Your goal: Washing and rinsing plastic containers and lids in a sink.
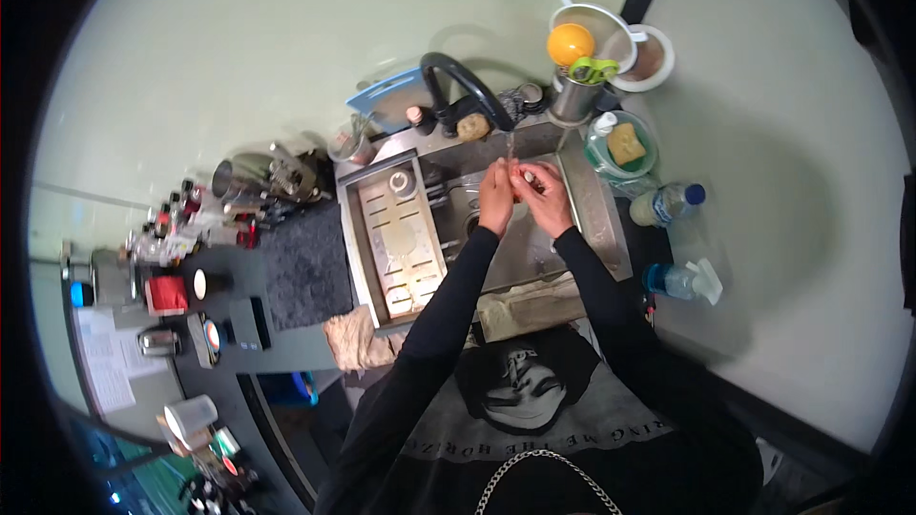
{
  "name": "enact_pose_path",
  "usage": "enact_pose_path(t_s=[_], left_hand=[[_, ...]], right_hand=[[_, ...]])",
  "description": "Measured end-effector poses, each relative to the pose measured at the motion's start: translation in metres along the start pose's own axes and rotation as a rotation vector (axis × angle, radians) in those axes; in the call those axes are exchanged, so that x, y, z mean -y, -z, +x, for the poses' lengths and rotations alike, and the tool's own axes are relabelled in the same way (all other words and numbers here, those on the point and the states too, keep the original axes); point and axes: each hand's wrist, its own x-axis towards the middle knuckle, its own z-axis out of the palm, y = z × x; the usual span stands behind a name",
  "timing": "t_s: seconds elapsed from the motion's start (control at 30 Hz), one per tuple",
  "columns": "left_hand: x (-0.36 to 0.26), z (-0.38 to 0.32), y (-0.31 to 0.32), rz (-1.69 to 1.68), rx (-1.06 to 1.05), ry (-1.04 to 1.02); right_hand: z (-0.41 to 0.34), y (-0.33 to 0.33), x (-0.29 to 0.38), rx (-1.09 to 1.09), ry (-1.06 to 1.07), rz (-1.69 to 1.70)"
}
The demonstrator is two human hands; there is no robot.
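Under the black faucet (pixel 469 79), a thin stream of water runs onto my hands above the steel sink basin (pixel 526 239). My right hand (pixel 548 202) curls around a small red object (pixel 516 173), and a whitish bit shows between its fingers. From the other side, my left hand (pixel 495 194) presses against the same object with its fingers together. Most of the object is hidden by the fingers, so its kind cannot be told. Left of my hands, a slotted metal tray (pixel 383 243) spans part of the sink, with a small round cup (pixel 402 184) on it.
Right of the sink stand a green tub with a yellow sponge (pixel 625 144), a plastic bottle (pixel 665 205) and a spray bottle (pixel 683 280). Behind are a steel utensil holder (pixel 572 101) and a blue cutting board (pixel 390 100). A dark mat (pixel 308 268) and a crumpled cloth (pixel 358 340) lie left.
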Motion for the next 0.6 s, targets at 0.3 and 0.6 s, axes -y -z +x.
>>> enact_pose_path(t_s=[0.3, 0.6], left_hand=[[-0.017, -0.023, -0.019, 0.738, -0.180, -0.686], [-0.037, -0.041, -0.014, 0.607, -0.148, -0.593]], right_hand=[[0.021, -0.004, -0.026, -0.010, 0.045, 0.037], [-0.001, -0.007, -0.016, 0.239, -0.471, 1.088]])
